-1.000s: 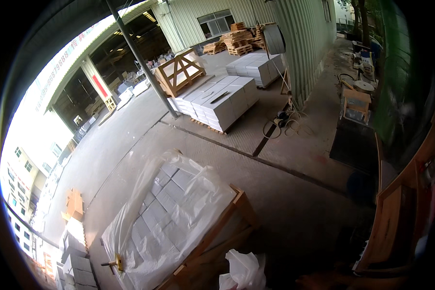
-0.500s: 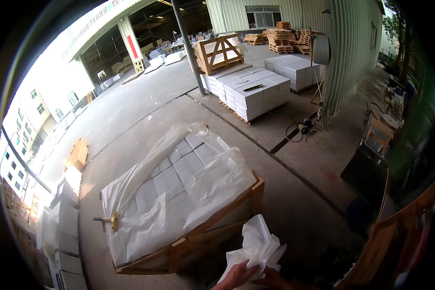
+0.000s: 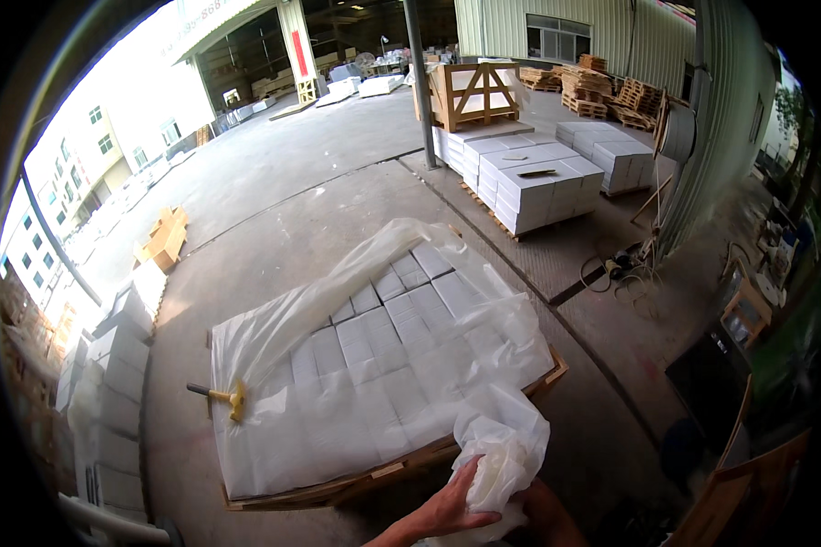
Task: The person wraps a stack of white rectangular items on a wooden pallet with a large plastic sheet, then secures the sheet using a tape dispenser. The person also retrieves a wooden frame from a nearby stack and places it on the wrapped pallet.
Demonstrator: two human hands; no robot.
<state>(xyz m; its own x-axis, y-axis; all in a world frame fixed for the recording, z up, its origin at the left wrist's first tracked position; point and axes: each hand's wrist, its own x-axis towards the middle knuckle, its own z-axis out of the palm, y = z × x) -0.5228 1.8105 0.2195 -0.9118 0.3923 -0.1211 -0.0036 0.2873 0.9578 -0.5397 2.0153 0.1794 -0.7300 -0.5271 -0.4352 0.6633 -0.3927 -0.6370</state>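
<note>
A crumpled bundle of translucent white plastic sheet (image 3: 506, 438) is held at the lower middle. My left hand (image 3: 456, 506) is closed on its near left side, with the thumb and fingers pressed into the folds. From the right, my right hand (image 3: 543, 510) grips it too, its fingers largely hidden behind the plastic. Just beyond lies a wooden crate (image 3: 374, 472) full of white boxes (image 3: 369, 337). More clear plastic sheet (image 3: 337, 410) covers most of the boxes, leaving a strip at the far side bare. On its left corner rests a yellow hammer (image 3: 235, 399) with a dark grip.
White stacked boxes (image 3: 119, 392) line the left side, with a brown carton (image 3: 164, 239) behind them. Farther off stand a pallet of white boxes (image 3: 538, 191), a wooden crate (image 3: 472, 96) and a metal post (image 3: 420, 82). Cables (image 3: 620, 273) lie on the floor at right.
Both hands have lifted the plastic bundle up to the crate's near edge, where it now overlaps the covered boxes. The view has shifted, so the background sits farther right.
</note>
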